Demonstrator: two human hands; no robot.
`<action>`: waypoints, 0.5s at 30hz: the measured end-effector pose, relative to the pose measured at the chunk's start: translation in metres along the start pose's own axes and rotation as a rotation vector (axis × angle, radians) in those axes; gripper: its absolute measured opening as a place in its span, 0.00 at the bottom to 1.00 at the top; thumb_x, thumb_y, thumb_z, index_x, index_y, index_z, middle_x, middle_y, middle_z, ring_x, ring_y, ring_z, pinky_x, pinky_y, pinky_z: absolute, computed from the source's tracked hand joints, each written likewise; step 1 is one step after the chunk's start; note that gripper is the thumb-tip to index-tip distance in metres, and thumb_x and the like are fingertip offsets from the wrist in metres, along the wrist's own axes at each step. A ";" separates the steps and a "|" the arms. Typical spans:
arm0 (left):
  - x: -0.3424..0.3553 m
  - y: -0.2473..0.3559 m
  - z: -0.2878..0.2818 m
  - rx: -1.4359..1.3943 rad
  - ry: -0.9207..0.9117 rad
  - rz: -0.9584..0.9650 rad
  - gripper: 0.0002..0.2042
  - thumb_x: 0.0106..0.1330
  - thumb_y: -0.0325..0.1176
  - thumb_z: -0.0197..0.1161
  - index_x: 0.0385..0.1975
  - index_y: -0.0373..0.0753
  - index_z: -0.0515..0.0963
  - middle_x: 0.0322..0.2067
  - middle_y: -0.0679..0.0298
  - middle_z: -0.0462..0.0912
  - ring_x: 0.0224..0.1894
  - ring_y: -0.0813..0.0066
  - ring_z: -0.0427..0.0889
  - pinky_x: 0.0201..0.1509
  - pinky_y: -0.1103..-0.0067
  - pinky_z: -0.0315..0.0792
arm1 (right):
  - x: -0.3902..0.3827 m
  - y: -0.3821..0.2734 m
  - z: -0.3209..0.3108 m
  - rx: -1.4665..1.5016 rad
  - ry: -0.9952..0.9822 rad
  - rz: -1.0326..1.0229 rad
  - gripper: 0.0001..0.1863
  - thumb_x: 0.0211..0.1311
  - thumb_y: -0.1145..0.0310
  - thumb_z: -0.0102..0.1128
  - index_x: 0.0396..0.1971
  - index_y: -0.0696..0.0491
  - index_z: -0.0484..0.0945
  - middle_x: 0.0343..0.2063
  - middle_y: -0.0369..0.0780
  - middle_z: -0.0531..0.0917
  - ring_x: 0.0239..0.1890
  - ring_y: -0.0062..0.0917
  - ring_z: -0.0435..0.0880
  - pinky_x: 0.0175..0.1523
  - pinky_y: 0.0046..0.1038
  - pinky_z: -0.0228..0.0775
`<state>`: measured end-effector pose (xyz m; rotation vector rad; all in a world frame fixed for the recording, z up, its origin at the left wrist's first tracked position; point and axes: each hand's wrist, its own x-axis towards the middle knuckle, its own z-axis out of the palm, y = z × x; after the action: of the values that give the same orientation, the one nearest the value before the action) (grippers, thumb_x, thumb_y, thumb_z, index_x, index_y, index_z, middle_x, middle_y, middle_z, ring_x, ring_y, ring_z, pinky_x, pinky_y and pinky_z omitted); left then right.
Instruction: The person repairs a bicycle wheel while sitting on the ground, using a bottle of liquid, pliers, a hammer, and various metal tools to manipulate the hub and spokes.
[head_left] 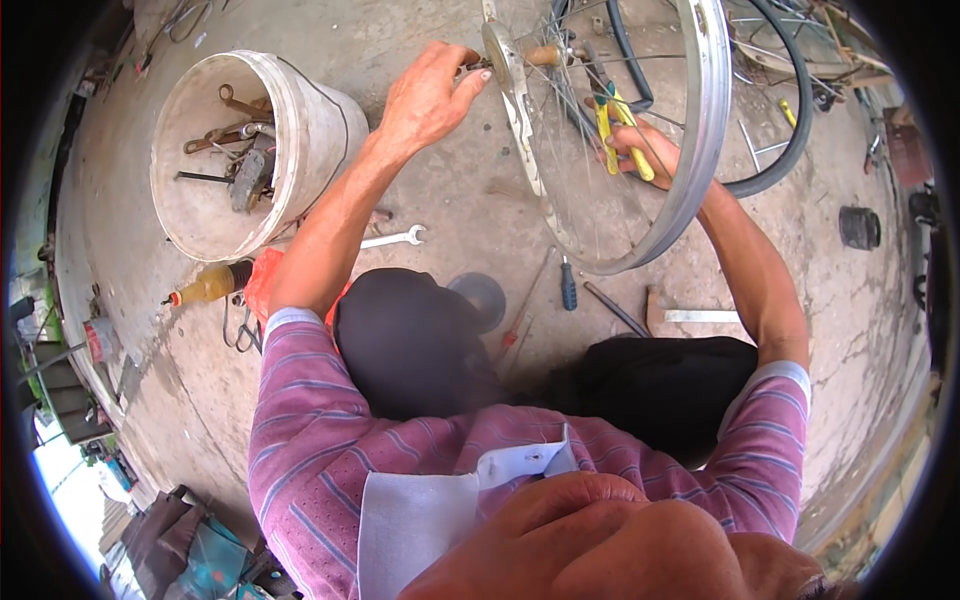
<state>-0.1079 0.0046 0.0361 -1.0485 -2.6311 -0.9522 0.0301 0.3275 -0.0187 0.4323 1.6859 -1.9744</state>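
In the head view, a spoked wheel (713, 110) stands tilted at the upper middle of the frame, its hub (545, 55) near the top edge. The left hand (425, 97), reaching in from the left, has its thumb and fingers bent toward each other at the hub's near end, beside a pale metal disc (505, 70); whether they truly pinch the axle there, I cannot tell. The right hand (645, 155), seen through the spokes at upper right, is curled round yellow-handled pliers (604, 130), whose handles stand somewhat apart and whose head points up toward the hub's far end; what the jaws bite, if anything, is too small to tell. To work well here, I would have the left hand steady the hub end, line the pliers up squarely before squeezing, and hold the knuckles clear of the spokes, since a slip would drive them in. A screwdriver (568, 285) and a hammer (655, 312) lie within reach below the rim; a spanner (405, 236) lies farther left, near a white bucket (320, 130).
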 end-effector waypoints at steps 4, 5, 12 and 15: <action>0.006 -0.006 0.018 -0.058 -0.126 0.042 0.14 0.74 0.40 0.55 0.47 0.35 0.77 0.43 0.51 0.80 0.48 0.51 0.80 0.53 0.63 0.72 | -0.001 -0.009 0.004 -0.067 -0.037 0.016 0.41 0.61 0.57 0.53 0.76 0.44 0.55 0.53 0.42 0.78 0.51 0.28 0.80 0.58 0.36 0.72; 0.008 -0.007 0.021 -0.058 -0.135 0.051 0.14 0.75 0.40 0.55 0.46 0.35 0.77 0.43 0.51 0.79 0.48 0.51 0.79 0.53 0.63 0.72 | -0.004 -0.011 0.006 -0.093 -0.021 0.018 0.40 0.63 0.58 0.52 0.76 0.43 0.55 0.53 0.42 0.79 0.52 0.30 0.81 0.58 0.36 0.73; 0.022 -0.012 0.047 -0.641 -0.233 -0.427 0.18 0.76 0.44 0.49 0.32 0.35 0.74 0.26 0.60 0.80 0.26 0.65 0.79 0.33 0.70 0.73 | -0.003 -0.007 0.006 -0.067 -0.021 0.015 0.38 0.66 0.60 0.50 0.76 0.43 0.54 0.56 0.45 0.78 0.54 0.32 0.82 0.57 0.37 0.75; 0.029 -0.009 0.046 -0.968 -0.354 -0.770 0.20 0.76 0.46 0.47 0.28 0.37 0.73 0.21 0.64 0.78 0.19 0.72 0.76 0.28 0.73 0.71 | -0.002 -0.005 0.005 -0.062 -0.040 -0.012 0.38 0.66 0.60 0.50 0.77 0.43 0.53 0.57 0.45 0.78 0.54 0.33 0.82 0.57 0.37 0.75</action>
<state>-0.1314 0.0449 0.0059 -0.2149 -2.8869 -2.5664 0.0291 0.3238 -0.0125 0.3592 1.7230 -1.9209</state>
